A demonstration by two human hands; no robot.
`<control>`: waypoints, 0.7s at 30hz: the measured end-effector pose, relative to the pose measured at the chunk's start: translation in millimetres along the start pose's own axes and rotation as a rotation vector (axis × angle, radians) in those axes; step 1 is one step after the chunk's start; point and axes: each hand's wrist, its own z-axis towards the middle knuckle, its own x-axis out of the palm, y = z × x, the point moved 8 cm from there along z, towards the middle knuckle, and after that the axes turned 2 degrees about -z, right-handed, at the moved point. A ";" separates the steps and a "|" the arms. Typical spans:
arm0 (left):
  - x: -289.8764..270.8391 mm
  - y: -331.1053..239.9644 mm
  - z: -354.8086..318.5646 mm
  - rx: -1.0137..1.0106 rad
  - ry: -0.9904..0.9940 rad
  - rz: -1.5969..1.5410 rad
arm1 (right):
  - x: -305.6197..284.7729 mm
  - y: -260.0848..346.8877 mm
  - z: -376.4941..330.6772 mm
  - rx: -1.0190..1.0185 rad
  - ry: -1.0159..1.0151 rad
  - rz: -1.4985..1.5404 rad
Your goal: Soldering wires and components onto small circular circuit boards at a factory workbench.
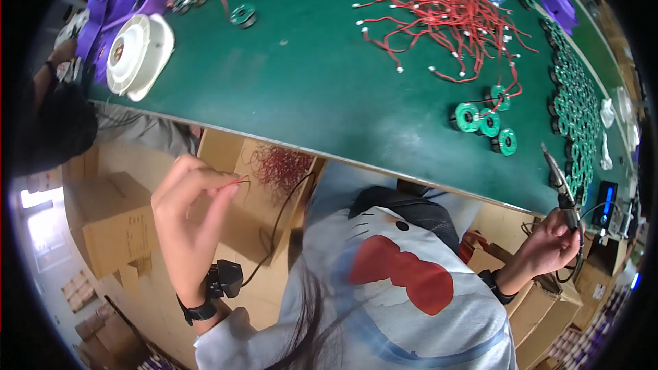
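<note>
My left hand is raised in front of the table's near edge, thumb and forefinger pinched on short pieces of thin red wire. Over at the right, my right hand grips a soldering iron by its handle, with the tip pointing up over the table edge. Several green ring-shaped circuit boards on black round parts lie on the table, up and left of the iron. One or two red wires run to them from a tangled pile of red wires with white connectors.
Many similar green round parts line the table's right side, near a station with a blue display. White spools and purple plastic pieces are at the left, beside another person's arm. Below sits a cardboard box with red wire bits.
</note>
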 end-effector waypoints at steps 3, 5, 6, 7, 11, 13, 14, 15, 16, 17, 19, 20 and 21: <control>-12.9 16.1 -10.7 -0.042 -0.039 0.038 | 15.8 -2.6 6.9 0.014 0.078 0.010; -10.2 25.3 -12.5 -0.033 -0.047 0.051 | 17.5 -2.4 3.2 -0.007 0.061 -0.007; -7.3 26.4 -11.2 -0.026 -0.058 -0.006 | 17.0 -0.5 -0.3 -0.018 0.060 -0.008; -9.2 23.5 -8.4 -0.018 -0.078 -0.063 | 20.2 2.2 -1.5 -0.019 0.074 -0.008; 12.6 -12.3 31.4 0.180 -0.006 -0.158 | 17.0 7.2 -9.4 -0.039 0.044 -0.060; 30.8 -41.2 61.8 0.320 -0.007 -0.200 | 13.9 11.8 -8.1 -0.055 0.059 -0.031; 41.2 -58.4 71.7 0.434 -0.011 -0.223 | 9.4 15.5 -8.8 -0.074 0.048 -0.042; 56.6 -68.2 82.6 0.450 0.001 -0.237 | 5.0 17.8 -10.9 -0.083 0.024 -0.039; 68.6 -79.5 90.6 0.502 -0.037 -0.192 | 2.0 23.9 -13.8 -0.102 0.001 -0.039; 76.9 -89.6 94.4 0.551 -0.074 -0.147 | -1.4 29.4 -16.9 -0.116 0.003 -0.030; 92.9 -103.7 98.6 0.559 -0.005 -0.199 | -8.6 35.4 -22.4 -0.119 -0.051 -0.053; 102.8 -108.8 100.3 0.547 0.053 -0.230 | -12.1 34.7 -23.6 -0.099 -0.093 -0.060; 115.2 -110.3 100.3 0.551 0.096 -0.236 | -10.1 33.6 -23.3 -0.085 -0.088 -0.041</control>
